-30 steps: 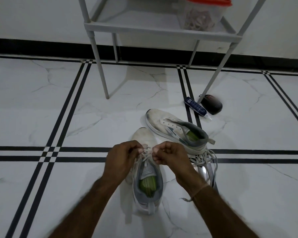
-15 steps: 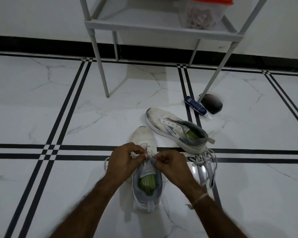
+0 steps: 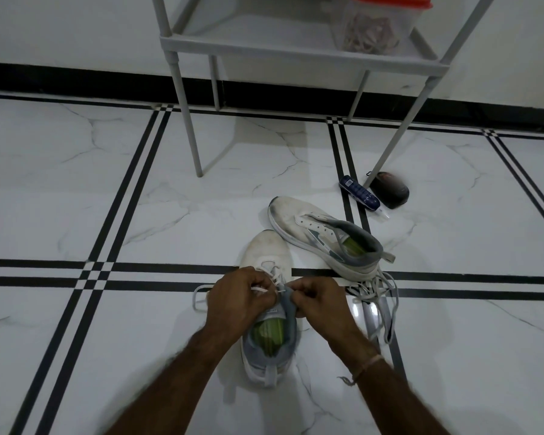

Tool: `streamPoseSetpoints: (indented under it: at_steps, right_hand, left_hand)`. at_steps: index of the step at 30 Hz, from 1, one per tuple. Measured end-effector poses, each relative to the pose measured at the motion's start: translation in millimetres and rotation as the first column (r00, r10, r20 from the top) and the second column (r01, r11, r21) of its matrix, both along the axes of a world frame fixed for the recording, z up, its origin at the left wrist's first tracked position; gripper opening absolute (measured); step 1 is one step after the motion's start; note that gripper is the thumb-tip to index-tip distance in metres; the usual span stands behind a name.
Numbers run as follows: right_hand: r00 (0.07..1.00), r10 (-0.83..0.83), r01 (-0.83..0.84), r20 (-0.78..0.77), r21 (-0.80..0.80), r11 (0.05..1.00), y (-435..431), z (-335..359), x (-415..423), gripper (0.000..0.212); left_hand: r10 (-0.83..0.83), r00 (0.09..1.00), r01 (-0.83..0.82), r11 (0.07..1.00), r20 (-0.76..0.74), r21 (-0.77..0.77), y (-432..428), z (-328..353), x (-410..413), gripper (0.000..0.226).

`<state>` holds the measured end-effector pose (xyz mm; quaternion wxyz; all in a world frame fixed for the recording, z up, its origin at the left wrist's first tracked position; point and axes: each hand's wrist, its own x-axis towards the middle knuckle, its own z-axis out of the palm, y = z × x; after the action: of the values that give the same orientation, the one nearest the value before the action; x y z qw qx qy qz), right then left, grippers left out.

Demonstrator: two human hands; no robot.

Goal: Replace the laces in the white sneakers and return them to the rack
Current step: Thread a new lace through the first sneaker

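A white sneaker [image 3: 266, 249] with a grey collar and green insole stands on the floor, toe pointing away from me. My left hand [image 3: 237, 298] and my right hand [image 3: 319, 301] meet over its tongue, each pinching the white lace [image 3: 275, 279] threaded through the eyelets. A loop of that lace [image 3: 198, 298] trails on the floor to the left. The second sneaker [image 3: 314, 229] lies behind and to the right, with no lace in its eyelets. A tangle of loose grey-white laces [image 3: 379, 291] lies by its heel.
A grey rack [image 3: 296, 54] stands against the wall ahead; on its shelf sits a clear container [image 3: 376, 25] with an orange lid. By the rack's right front leg lie a dark blue tube [image 3: 358, 193] and a black brush-like object [image 3: 391, 189].
Both hands have slid a little toward me along the sneaker, from the middle eyelets to the top of the tongue, staying close together on the lace. A lace loop now shows at left.
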<state>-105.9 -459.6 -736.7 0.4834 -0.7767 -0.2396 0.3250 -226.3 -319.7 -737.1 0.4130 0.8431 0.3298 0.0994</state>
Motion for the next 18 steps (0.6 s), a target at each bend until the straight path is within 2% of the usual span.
streamPoseSetpoints:
  at_steps: [4,6,8,12,14,17,18]
  right_hand:
    - [1.0,0.001,-0.001,0.009,0.014,1.0,0,-1,-1,0.009]
    - [1.0,0.021,-0.021,0.018,0.003,1.0,0,0,-1,0.018]
    - [0.998,0.045,-0.045,0.035,-0.002,0.999,1,0,-2,0.026]
    - [0.988,0.103,-0.105,0.114,0.016,0.994,1,-1,-7,0.023]
    - [0.992,0.102,-0.106,0.069,0.057,0.993,-2,-2,-9,0.022]
    - [0.994,0.028,-0.013,-0.103,0.135,0.991,-4,-2,-1,0.014]
    - [0.994,0.014,0.001,-0.113,0.131,0.991,-4,-3,1,0.011]
  left_hand:
    - [-0.024,0.999,0.028,0.997,-0.043,0.075,1,-2,3,0.016]
    - [-0.039,0.998,0.044,0.994,-0.053,0.101,1,-4,3,0.013]
    - [-0.039,0.998,0.044,0.994,-0.049,0.104,-2,-5,3,0.013]
    - [-0.024,0.999,0.026,0.998,-0.045,0.057,-4,-7,7,0.021]
    - [-0.041,0.999,0.041,0.999,-0.022,-0.004,0,-9,5,0.022]
    - [-0.056,0.998,0.057,0.992,0.017,-0.112,6,-17,2,0.014]
    - [-0.067,0.998,0.068,0.991,0.012,-0.116,8,-19,1,0.016]
